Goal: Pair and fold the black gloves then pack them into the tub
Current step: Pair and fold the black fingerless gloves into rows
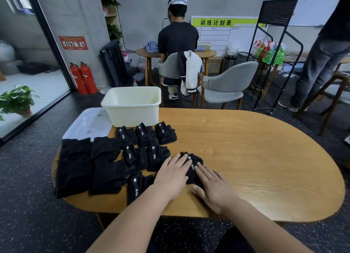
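A folded pair of black gloves point(192, 167) lies on the wooden table point(255, 158) under both my hands. My left hand point(173, 174) lies flat on its left part with straight fingers. My right hand point(212, 186) presses flat on its right part. Several other folded black glove pairs point(149, 135) with white labels sit in rows to the left. Unfolded black gloves point(91, 163) lie stacked at the table's left end. The cream tub point(132, 105) stands at the far left edge and shows nothing inside.
A clear plastic lid point(89, 124) lies beside the tub. Beyond the table are grey chairs point(225, 82), a seated person point(177, 39) facing away, a black wire rack point(272, 50) and a standing person point(322, 63) at right.
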`<state>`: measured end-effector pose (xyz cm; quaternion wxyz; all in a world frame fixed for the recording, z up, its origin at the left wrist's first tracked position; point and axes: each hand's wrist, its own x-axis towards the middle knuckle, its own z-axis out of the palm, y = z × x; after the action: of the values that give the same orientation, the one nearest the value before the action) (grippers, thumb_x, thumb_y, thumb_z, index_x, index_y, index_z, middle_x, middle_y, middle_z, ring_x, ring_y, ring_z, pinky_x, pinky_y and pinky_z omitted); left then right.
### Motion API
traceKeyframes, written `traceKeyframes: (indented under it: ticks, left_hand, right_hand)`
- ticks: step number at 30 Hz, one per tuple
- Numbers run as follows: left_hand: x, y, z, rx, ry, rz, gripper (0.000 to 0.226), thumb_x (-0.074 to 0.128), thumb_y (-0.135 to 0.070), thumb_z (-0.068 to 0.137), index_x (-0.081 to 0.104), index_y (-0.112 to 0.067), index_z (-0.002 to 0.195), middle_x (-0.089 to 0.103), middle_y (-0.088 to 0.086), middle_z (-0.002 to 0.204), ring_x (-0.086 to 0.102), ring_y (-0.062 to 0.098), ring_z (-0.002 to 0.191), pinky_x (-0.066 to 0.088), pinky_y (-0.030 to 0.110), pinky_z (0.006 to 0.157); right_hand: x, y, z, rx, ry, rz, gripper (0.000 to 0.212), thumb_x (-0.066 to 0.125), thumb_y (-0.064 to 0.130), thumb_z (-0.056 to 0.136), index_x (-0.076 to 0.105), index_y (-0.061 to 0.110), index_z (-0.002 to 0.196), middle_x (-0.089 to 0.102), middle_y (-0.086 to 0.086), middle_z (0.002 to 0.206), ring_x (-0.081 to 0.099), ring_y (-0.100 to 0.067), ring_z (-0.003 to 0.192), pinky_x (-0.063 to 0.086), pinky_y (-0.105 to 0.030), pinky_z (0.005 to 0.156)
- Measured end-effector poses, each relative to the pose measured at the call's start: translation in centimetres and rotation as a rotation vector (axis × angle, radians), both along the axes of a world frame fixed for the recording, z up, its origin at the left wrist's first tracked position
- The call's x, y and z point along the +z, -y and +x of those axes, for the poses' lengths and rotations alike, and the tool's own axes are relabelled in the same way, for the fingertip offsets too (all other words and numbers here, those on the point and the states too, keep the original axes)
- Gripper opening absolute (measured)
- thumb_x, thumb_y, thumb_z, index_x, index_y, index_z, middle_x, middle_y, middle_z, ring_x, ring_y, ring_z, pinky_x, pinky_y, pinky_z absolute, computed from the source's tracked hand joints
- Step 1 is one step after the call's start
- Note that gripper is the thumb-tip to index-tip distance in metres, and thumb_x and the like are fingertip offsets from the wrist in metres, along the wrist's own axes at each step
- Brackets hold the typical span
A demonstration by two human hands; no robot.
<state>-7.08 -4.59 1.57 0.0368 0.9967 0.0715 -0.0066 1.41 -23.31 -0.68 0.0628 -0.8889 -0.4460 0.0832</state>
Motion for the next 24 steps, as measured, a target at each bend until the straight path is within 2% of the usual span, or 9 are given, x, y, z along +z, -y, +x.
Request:
traceKeyframes:
  ticks: [6,11,15,24]
  left_hand:
    - [0.8,-3.3,-2.2,0.084,0.116,-0.007,0.060,0.042,-0.036,0.112,0.022,-0.026,0.168,0.006,-0.002,0.178,-0.002,0.017,0.164,0.001,0.041,0.133]
    - [1.4,-5.9,-3.7,0.203,0.044,0.005,0.061,0.041,-0.045,0.112,0.026,-0.023,0.167,0.009,0.006,0.177,0.006,0.023,0.163,0.003,0.042,0.133]
    - [1.4,-6.4,-3.8,0.198,-0.025,-0.023,0.062,0.036,-0.050,0.112,0.027,-0.023,0.167,0.017,0.004,0.176,0.018,0.019,0.161,0.004,0.041,0.133]
    - [1.6,-6.6,-3.3,0.202,-0.076,-0.014,0.064,0.031,-0.054,0.112,0.025,-0.024,0.167,0.017,0.003,0.176,0.016,0.019,0.162,0.004,0.046,0.133]
  right_hand:
    - [0.8,-4.3,0.9,-0.064,-0.048,-0.036,0.081,0.017,0.069,0.104,-0.008,0.025,0.168,-0.021,0.010,0.170,-0.014,-0.010,0.160,-0.001,-0.038,0.131]
    - [1.0,-7.4,1.3,-0.073,-0.069,-0.050,0.081,0.018,0.068,0.105,-0.011,0.025,0.167,-0.026,0.009,0.169,-0.016,-0.012,0.160,-0.001,-0.038,0.131]
    - [0.7,-8.9,1.0,-0.083,-0.066,-0.080,0.081,0.017,0.067,0.106,-0.010,0.023,0.167,-0.024,0.007,0.171,-0.017,-0.013,0.160,0.000,-0.040,0.132]
    - [1.5,-9.3,1.3,-0.067,-0.041,-0.104,0.078,0.022,0.063,0.108,-0.006,0.023,0.168,-0.017,0.006,0.174,-0.013,-0.016,0.161,0.001,-0.042,0.132]
